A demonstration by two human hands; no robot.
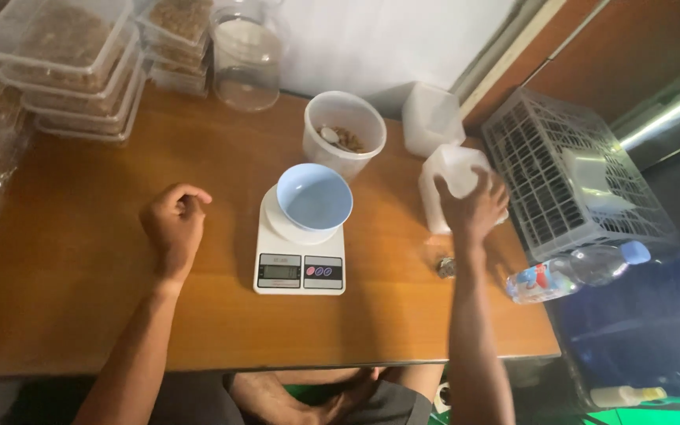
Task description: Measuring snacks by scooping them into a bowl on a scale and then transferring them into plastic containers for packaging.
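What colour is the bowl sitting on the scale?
The bowl is light blue, seen in the head view.

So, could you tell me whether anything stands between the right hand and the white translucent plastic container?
Nothing visible does: the right hand already rests on the white translucent plastic container, its fingers spread over the near side.
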